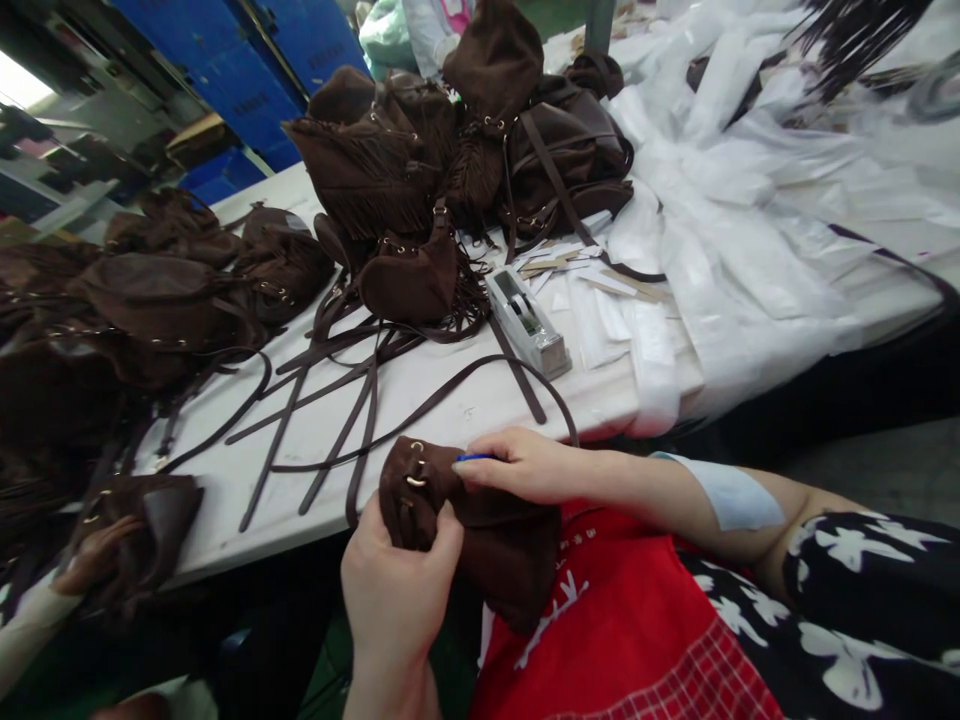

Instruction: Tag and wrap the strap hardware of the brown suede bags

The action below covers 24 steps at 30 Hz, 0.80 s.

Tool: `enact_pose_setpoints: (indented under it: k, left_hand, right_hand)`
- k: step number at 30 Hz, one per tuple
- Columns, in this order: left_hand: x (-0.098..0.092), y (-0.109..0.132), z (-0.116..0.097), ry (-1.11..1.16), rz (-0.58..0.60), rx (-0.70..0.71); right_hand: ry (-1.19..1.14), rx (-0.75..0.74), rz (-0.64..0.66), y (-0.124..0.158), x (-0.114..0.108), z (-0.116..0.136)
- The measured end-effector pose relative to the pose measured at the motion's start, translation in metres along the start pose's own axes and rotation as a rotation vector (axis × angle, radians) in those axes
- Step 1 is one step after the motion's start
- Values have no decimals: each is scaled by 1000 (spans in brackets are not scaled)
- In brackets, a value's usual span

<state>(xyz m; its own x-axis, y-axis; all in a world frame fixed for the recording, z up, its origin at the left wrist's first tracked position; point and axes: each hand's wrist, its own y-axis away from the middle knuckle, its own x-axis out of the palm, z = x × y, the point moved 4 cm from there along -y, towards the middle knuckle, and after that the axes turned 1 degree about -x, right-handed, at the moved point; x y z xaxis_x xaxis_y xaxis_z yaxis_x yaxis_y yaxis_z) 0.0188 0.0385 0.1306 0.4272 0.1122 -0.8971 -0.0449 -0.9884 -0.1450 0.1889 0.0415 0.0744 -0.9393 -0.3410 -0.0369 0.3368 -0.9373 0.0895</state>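
A dark brown suede bag point(517, 570) with gold-coloured rings rests against the red apron at the table's front edge. My left hand point(397, 580) grips its upper left part, with the thumb pressed on the front near the rings. Just right of it, my right hand point(517, 462) is closed around a small blue tool point(474, 458), whose tip points at the bag's top. Most of the tool is hidden in the fingers, so its kind does not show. From the bag's top a long brown strap point(450, 385) loops over the table.
A tape dispenser point(529, 322) stands beyond the bag. Brown fringed bags point(375, 160) are piled behind it, and white plastic wrapping point(742, 230) covers the right side. At the left, another person's hand point(97, 555) holds a brown bag. Loose straps point(292, 430) lie on the white table point(225, 540).
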Motion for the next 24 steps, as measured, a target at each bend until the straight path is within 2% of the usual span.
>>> enact_pose_setpoints:
  k: [3,8,15,24]
  left_hand:
    - [1,2,-3,-34,-21,30]
    - [1,5,-6,-31,-32,48]
    - [0,7,-10,-46,-27,57]
    - [3,9,-8,-51,-31,79]
  right_hand:
    - [78,0,25,0,1,1]
    - [122,64,-8,-2,5,-3]
    - [125,-18,26,-2,9,4]
    - [156,6,19,-7,9,3]
